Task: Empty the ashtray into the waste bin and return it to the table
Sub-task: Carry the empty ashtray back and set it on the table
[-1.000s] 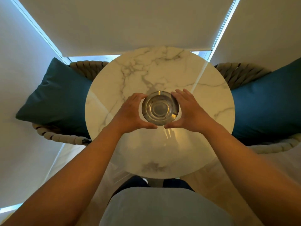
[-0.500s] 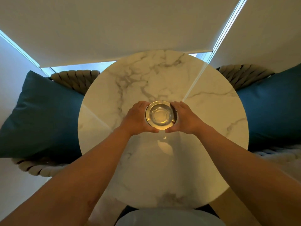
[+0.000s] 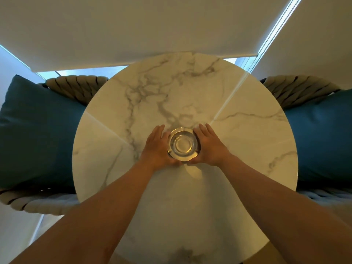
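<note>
A round clear glass ashtray (image 3: 183, 144) sits near the middle of the round white marble table (image 3: 238, 168) and looks empty. My left hand (image 3: 156, 147) lies against its left side and my right hand (image 3: 210, 147) against its right side. The fingers of both hands are stretched out flat along the tabletop, not curled round the glass. Both thumbs rest by the ashtray's near edge. No waste bin is in view.
A woven rope chair with a teal cushion (image 3: 38, 134) stands left of the table, and another with a teal cushion (image 3: 320, 138) stands right. A lowered roller blind (image 3: 152, 25) with a bead chain (image 3: 274, 29) hangs behind the table.
The ashtray has moved away from me to the table's middle and come down onto it. My fingers, curled round the glass before, have straightened out beside it.
</note>
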